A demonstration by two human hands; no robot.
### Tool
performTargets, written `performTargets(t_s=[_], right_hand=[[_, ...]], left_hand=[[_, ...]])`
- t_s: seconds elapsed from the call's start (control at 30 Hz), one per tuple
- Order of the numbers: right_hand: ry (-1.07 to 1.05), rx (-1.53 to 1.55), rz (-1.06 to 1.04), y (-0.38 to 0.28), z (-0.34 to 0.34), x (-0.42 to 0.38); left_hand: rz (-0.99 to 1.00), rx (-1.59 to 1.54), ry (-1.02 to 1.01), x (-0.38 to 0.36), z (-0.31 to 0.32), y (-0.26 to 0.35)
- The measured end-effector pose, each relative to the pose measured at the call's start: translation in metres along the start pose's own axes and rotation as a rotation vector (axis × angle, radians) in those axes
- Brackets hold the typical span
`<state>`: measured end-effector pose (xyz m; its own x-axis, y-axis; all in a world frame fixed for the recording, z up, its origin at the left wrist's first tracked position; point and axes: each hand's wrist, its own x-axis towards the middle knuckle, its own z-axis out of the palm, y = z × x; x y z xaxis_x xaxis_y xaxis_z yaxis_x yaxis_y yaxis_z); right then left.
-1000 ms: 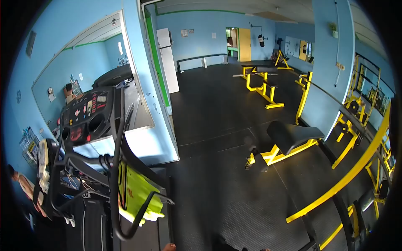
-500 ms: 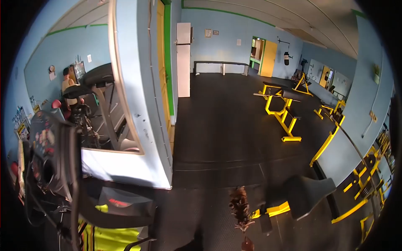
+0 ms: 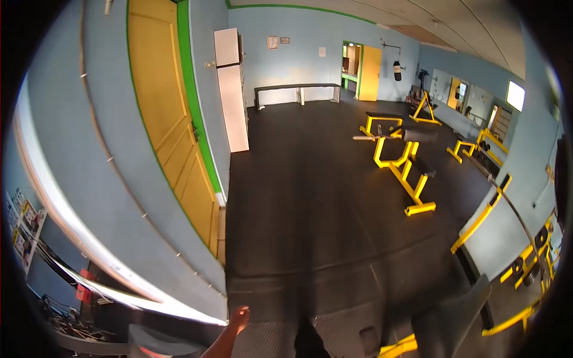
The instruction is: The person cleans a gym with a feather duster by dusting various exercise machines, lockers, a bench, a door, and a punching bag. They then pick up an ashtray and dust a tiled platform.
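My left hand [image 3: 240,319] shows low in the frame, left of centre, with the forearm rising from the bottom edge. Its fingers look curled in, and no object shows in them. It is above the black floor, close to the bottom corner of the blue-grey wall [image 3: 197,238]. My right hand is out of view. A dark shape [image 3: 310,341], too blurred to make out, shows at the bottom centre.
A yellow door [image 3: 170,119] and a tall white cabinet [image 3: 233,107] stand at left. Ahead are a black bench [image 3: 298,88] and yellow-framed gym equipment [image 3: 406,173]. A dark padded seat [image 3: 453,322] is close at lower right, near a long barbell [image 3: 516,212].
The view has moved forward past the wall corner, showing more of the yellow door. My left hand has come into view. The brown feathery duster at the bottom is no longer visible.
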<state>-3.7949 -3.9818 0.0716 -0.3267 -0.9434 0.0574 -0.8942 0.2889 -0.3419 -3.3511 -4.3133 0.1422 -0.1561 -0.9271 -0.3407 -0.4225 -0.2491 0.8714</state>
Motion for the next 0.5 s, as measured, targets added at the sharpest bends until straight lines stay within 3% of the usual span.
performTargets(t_s=[0.03,0.1,0.13,0.23,0.37,0.4,0.5], right_hand=[[0.021,-0.056,-0.067,0.017,-0.007,0.057],[0.042,-0.130,-0.191,0.027,-0.003,0.147],[0.043,-0.148,-0.243,0.019,0.008,0.178],[0.053,-0.224,-0.402,0.011,0.038,0.261],[0.035,-0.377,-0.649,0.029,0.069,0.348],[0.030,-0.381,-0.665,0.058,0.079,0.420],[-0.138,0.010,-0.025,0.010,-0.023,0.609]], left_hand=[[0.046,-0.018,-0.085,0.032,0.011,0.000],[-0.156,-0.190,-0.085,0.068,0.031,-0.031],[-0.314,-0.426,-0.267,0.069,0.037,-0.022],[-0.355,-0.444,-0.200,0.131,-0.008,-0.014],[-0.453,-0.569,-0.108,0.176,-0.018,0.008],[-0.467,-0.604,-0.089,0.196,-0.016,0.013],[-0.505,-0.697,-0.039,0.260,-0.017,0.043]])
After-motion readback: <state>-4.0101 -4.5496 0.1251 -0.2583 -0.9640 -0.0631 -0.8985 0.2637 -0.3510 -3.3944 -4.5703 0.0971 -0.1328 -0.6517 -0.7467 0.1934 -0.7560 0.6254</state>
